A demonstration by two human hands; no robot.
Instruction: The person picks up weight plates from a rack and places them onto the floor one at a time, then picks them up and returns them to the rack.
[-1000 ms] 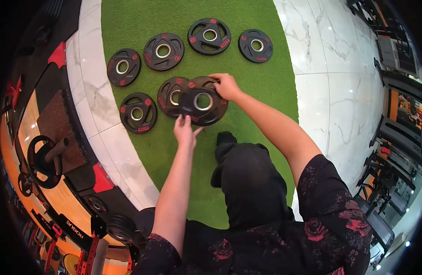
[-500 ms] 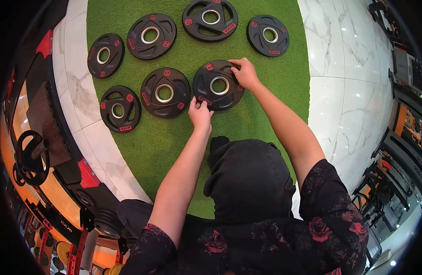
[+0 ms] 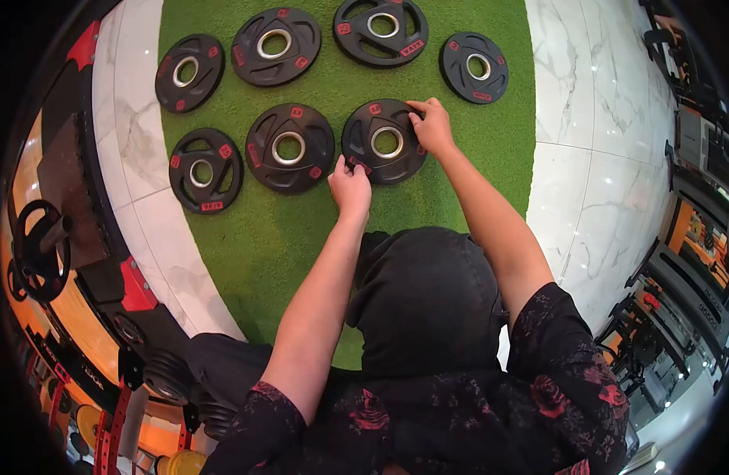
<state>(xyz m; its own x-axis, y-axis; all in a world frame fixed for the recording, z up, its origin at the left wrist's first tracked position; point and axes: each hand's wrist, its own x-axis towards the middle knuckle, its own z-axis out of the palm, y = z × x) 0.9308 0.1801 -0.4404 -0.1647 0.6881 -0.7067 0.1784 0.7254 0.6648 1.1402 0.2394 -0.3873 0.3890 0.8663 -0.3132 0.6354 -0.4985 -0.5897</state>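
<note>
A black weight plate (image 3: 364,150) with red labels and a silver centre ring lies on green turf between my hands. My left hand (image 3: 350,188) is closed on its lower left rim, fingertips on top near a red label. At the upper right rim, my right hand (image 3: 433,127) grips the same plate, thumb and fingers over the edge. Just to the left lies a similar weight plate (image 3: 290,179), with a narrow gap between them. Whatever the fingers do under the rim is hidden.
More plates lie around: a three-hole plate (image 3: 220,172) at left, a small plate (image 3: 171,87), a larger plate (image 3: 250,63), a top plate (image 3: 380,51) and a right plate (image 3: 457,67). White marble tiles (image 3: 570,103) border the turf (image 3: 238,261). Gym machines (image 3: 689,285) stand at right.
The view has shifted and tilted slightly. Both hands remain on the same plate, and the gap between it and the plate to its left looks a little wider.
</note>
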